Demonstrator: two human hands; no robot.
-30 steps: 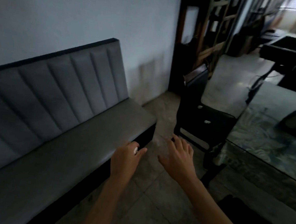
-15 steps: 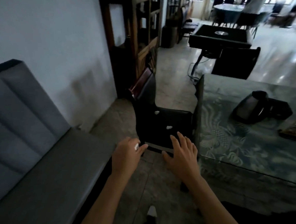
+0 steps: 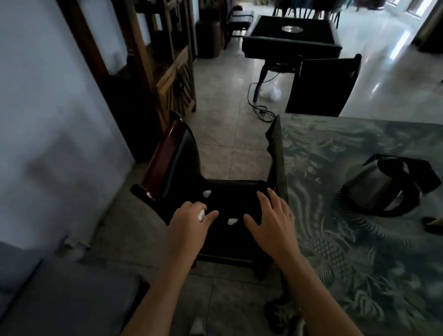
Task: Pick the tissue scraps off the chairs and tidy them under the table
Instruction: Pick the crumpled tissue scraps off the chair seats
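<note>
L hand (image 3: 190, 219) pinches 1 tissue scrap (image 3: 201, 215), freeing R | R hand (image 3: 271, 219) spread flat, holding nothing, over chair seat (image 3: 237, 194) | 2 scraps on seat: (image 3: 232, 221), (image 3: 206, 193) | table (image 3: 365, 252) just R

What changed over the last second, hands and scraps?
The view swung from the grey bench to the black chair. Both hands came forward over its seat: the right hand now hovers open beside the nearer scrap; nothing newly grasped or released. Unchanged: the left hand still pinches a white scrap, and two scraps, the nearer and the farther one, still lie on the seat.
</note>
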